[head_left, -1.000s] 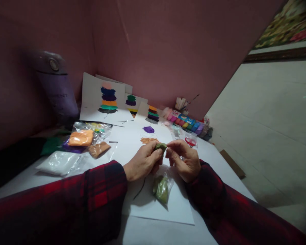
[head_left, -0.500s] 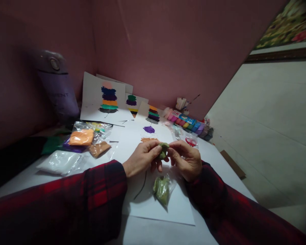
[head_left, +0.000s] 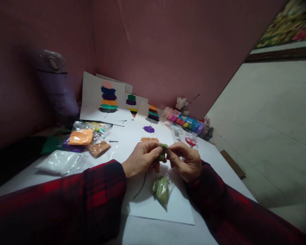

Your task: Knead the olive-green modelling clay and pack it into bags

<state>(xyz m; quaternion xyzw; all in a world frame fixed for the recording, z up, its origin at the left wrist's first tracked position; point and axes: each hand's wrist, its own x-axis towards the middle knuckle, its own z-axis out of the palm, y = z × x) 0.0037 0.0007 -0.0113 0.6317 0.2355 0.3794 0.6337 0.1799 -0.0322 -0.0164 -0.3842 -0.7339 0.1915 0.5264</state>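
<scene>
A small lump of olive-green clay (head_left: 163,149) is pinched between both my hands above a white sheet of paper (head_left: 168,204). My left hand (head_left: 142,160) grips it from the left with thumb and fingers closed. My right hand (head_left: 185,159) pinches it from the right. Just below them, a clear plastic bag of the same green clay (head_left: 162,189) lies on the sheet, beside a thin dark curved line (head_left: 140,185). Purple (head_left: 149,129) and orange (head_left: 149,139) clay smears sit on the paper beyond my hands.
At left lie bags of orange clay (head_left: 81,136), brown clay (head_left: 99,148) and white material (head_left: 60,162). Sheets with stacked colour smears (head_left: 107,98) lean on the pink wall. A purple flask (head_left: 56,85) stands far left. A row of clay sticks (head_left: 187,123) and a fork (head_left: 177,133) lie behind.
Both hands have stayed in place while the fingers work the green clay lump, which has shifted slightly and changed shape between them.
</scene>
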